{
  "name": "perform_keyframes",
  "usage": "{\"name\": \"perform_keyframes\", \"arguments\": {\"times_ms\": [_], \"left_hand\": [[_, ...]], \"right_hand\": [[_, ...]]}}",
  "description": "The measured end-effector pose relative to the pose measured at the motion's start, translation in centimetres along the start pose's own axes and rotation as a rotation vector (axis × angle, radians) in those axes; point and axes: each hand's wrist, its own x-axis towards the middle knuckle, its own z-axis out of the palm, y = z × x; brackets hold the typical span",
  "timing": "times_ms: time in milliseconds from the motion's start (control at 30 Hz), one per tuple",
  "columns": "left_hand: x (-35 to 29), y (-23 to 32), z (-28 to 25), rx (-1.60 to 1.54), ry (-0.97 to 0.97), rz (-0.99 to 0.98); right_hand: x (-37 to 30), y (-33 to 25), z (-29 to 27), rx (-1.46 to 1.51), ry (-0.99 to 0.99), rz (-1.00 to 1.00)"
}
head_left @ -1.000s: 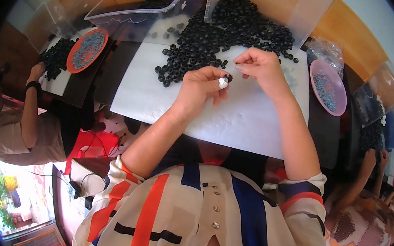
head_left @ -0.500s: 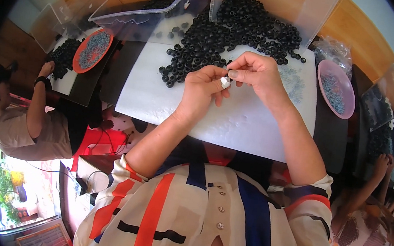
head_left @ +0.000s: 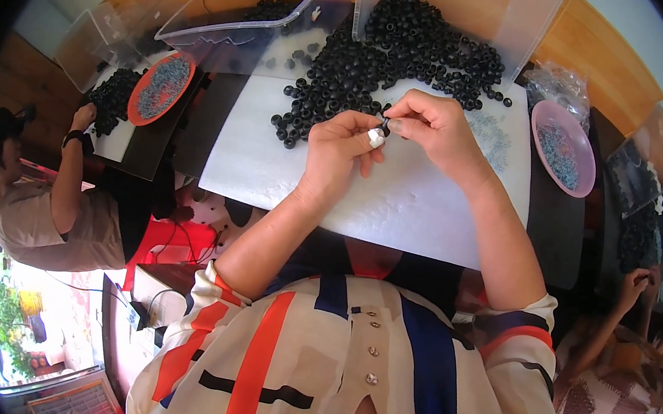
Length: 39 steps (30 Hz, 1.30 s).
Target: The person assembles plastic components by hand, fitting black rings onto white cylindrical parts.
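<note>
Over the white foam sheet [head_left: 270,172], my two hands meet at the fingertips around a small black part [head_left: 384,119]. My left hand [head_left: 338,145] pinches it, with a white wrapping [head_left: 376,137] on one finger. From the other side, the thumb and forefinger of my right hand [head_left: 440,133] close on the same part, and the fingers cover most of it. Just beyond lies a large heap of round black hollow parts [head_left: 346,63]. Small bluish-silver pieces [head_left: 488,135] are scattered on the foam beside my right hand.
Clear plastic bins [head_left: 262,26] stand behind and over the heap. To the right are a pink bowl [head_left: 539,152] of small metal pieces and a clear plastic bag [head_left: 558,85]. At left, a co-worker [head_left: 65,203] sits by an orange bowl [head_left: 148,111]; another person [head_left: 612,382] works at right.
My hands stay together, with the small black part now showing a little more between the fingertips. The view has shifted slightly. The hands of the person at right have shifted.
</note>
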Motion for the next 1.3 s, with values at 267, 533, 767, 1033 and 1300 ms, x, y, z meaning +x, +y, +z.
{"name": "perform_keyframes", "arguments": {"times_ms": [267, 533, 767, 1033, 1300], "left_hand": [[-0.2, 0.0, -0.4, 0.028, -0.019, -0.003], [-0.2, 0.1, -0.3, 0.036, -0.017, -0.030], [-0.1, -0.2, -0.3, 0.068, -0.020, -0.016], [-0.1, -0.2, -0.5, 0.038, -0.013, -0.043], [-0.1, -0.1, -0.5, 0.068, -0.019, -0.039]], "right_hand": [[-0.5, -0.4, 1.0, -0.425, 0.076, -0.251], [-0.4, -0.6, 0.6, -0.486, 0.055, -0.290], [-0.5, -0.6, 1.1, -0.696, 0.090, -0.345], [-0.5, -0.8, 0.9, -0.728, 0.055, -0.403], [-0.6, -0.9, 1.3, -0.776, 0.071, -0.414]]}}
